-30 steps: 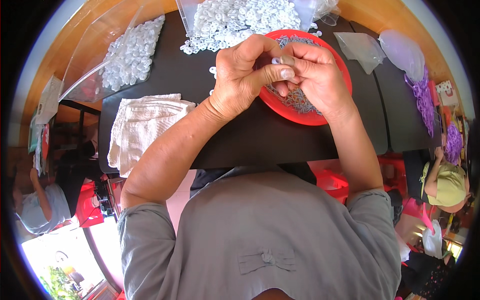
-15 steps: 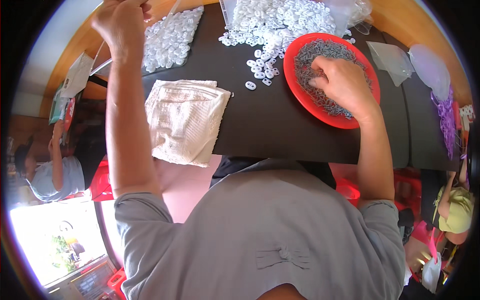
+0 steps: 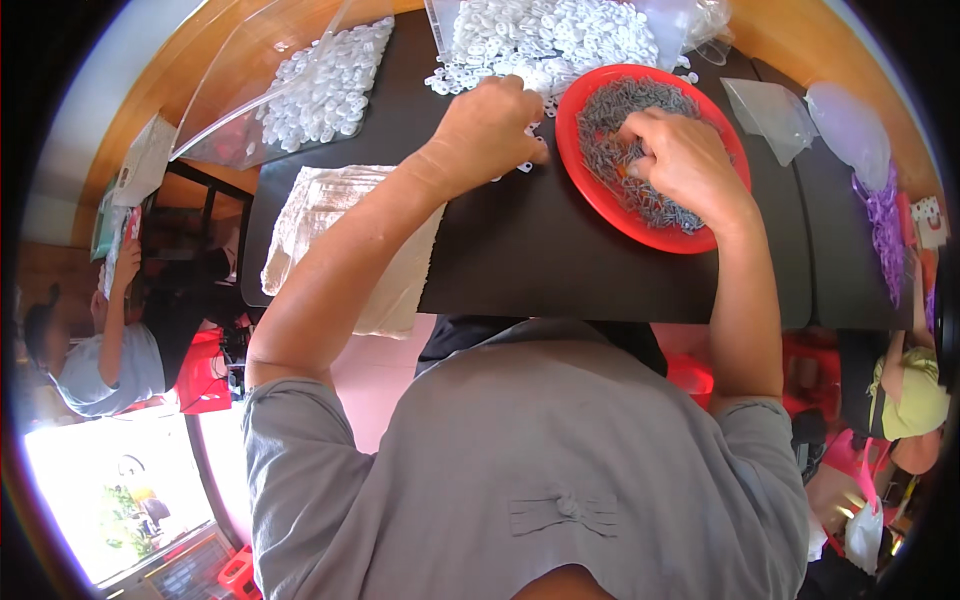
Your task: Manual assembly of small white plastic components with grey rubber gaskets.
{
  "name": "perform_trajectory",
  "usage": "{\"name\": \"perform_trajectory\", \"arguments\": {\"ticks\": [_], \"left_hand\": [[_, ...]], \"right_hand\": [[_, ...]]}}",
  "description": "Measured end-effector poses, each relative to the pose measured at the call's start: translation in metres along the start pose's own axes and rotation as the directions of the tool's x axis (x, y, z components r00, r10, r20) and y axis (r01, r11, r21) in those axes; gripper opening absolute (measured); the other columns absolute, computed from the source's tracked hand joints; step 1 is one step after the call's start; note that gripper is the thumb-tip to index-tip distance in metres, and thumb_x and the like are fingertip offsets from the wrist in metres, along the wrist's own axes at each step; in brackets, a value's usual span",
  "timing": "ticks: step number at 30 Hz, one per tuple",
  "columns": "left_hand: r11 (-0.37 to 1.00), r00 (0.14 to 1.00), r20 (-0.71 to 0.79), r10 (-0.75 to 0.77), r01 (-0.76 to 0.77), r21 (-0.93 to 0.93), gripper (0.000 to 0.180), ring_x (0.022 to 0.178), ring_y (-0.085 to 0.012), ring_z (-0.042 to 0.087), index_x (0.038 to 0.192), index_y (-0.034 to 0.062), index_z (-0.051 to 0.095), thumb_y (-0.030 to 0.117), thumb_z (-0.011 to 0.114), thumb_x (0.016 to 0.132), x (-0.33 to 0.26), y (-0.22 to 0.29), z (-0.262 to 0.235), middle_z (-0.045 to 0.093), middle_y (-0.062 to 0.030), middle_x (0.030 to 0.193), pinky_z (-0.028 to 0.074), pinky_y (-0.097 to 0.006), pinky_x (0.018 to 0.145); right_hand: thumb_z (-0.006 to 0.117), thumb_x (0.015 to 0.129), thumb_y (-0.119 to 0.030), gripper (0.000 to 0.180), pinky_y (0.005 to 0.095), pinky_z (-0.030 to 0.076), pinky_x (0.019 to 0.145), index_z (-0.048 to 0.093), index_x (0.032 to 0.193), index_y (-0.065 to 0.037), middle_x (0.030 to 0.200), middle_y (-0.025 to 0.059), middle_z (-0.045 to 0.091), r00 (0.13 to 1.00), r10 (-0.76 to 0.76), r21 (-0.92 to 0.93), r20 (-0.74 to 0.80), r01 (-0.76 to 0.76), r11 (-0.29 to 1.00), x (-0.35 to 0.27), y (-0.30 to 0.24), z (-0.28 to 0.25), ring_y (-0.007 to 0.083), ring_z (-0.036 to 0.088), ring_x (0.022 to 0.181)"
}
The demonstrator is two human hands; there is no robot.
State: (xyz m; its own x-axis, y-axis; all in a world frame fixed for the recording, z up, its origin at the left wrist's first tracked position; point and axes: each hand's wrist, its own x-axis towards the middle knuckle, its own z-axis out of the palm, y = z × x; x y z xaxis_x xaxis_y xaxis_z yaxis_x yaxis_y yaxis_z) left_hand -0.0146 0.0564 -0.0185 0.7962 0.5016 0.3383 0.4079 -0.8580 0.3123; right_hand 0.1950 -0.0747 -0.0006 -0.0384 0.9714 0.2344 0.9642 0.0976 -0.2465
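My right hand (image 3: 685, 165) is over a red plate (image 3: 569, 150) heaped with small grey screw-like pieces (image 3: 665, 97). Its fingers are curled down into the heap, and whatever they pinch is hidden. My left hand (image 3: 490, 132) hangs above loose white plastic pieces, each with two holes, left of the plate. Thumb and forefinger stand apart there, with no held thing visible between them. Beyond both hands lies a large pile of the same white pieces (image 3: 560, 40), spilling from a clear bag onto the dark table (image 3: 560, 270).
A folded cream cloth (image 3: 325, 215) lies beneath my left forearm. At the far left is a clear plastic bag of white pieces (image 3: 325, 85). On the right are a clear plastic sheet (image 3: 770, 115) and a bag tied with purple strands (image 3: 880, 230). People sit at both sides.
My left hand has come from the far left, by the clear bag, rightward and nearer to the loose white pieces. My right hand stays in the plate, where a small orange-red spot now shows.
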Motion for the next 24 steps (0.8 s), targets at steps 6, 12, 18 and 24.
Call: {"name": "perform_trajectory", "arguments": {"ticks": [6, 12, 18, 24], "left_hand": [[0.991, 0.994, 0.002, 0.11, -0.11, 0.072, 0.019, 0.091, -0.0286, 0.058, 0.082, 0.0062, 0.061, 0.018, 0.074, 0.073, -0.001, -0.005, 0.019, 0.057, -0.0078, 0.087, 0.049, -0.041, 0.076], [0.999, 0.999, -0.002, 0.041, -0.041, -0.005, 0.02, 0.086, -0.0298, 0.057, 0.076, 0.005, 0.056, 0.015, 0.074, 0.073, 0.0, -0.005, 0.018, 0.055, -0.0081, 0.084, 0.048, -0.041, 0.073], [0.99, 0.985, -0.1, 0.141, -0.141, 0.011, 0.021, 0.077, -0.0275, 0.058, 0.075, 0.0039, 0.056, 0.012, 0.075, 0.072, -0.004, -0.005, 0.021, 0.056, -0.0088, 0.077, 0.048, -0.037, 0.068], [0.783, 0.973, -0.066, -0.223, 0.138, -0.606, 0.014, 0.056, -0.0097, 0.053, 0.075, 0.0016, 0.063, 0.006, 0.076, 0.076, 0.001, 0.008, 0.005, 0.06, -0.001, 0.063, 0.044, -0.024, 0.053]], "right_hand": [[0.057, 0.078, -0.001, 0.004, 0.0449, 0.045, 0.069, 0.057, 0.082, -0.001, 0.08, 0.0131, 0.063, 0.999, -0.014, -0.1, 0.047, 0.019, 0.995, 0.001, 0.009, 0.01, 0.0347, 0.06, 0.078], [0.057, 0.08, -0.001, 0.003, 0.0458, 0.044, 0.065, 0.054, 0.079, -0.001, 0.076, 0.013, 0.061, 0.996, -0.011, -0.053, -0.084, 0.006, 0.999, 0.003, 0.012, 0.011, 0.0359, 0.059, 0.074], [0.061, 0.081, -0.004, 0.008, 0.0324, 0.04, 0.057, 0.053, 0.08, -0.002, 0.068, 0.0048, 0.057, 0.993, 0.04, 0.318, -0.107, -0.004, 0.948, 0.006, 0.009, 0.008, 0.0183, 0.053, 0.062], [0.062, 0.082, -0.003, 0.008, 0.0212, 0.035, 0.054, 0.055, 0.078, -0.006, 0.069, -0.0024, 0.055, 0.986, 0.166, 0.787, 0.001, -0.103, 0.608, 0.011, 0.011, 0.005, 0.0039, 0.049, 0.063]]}}
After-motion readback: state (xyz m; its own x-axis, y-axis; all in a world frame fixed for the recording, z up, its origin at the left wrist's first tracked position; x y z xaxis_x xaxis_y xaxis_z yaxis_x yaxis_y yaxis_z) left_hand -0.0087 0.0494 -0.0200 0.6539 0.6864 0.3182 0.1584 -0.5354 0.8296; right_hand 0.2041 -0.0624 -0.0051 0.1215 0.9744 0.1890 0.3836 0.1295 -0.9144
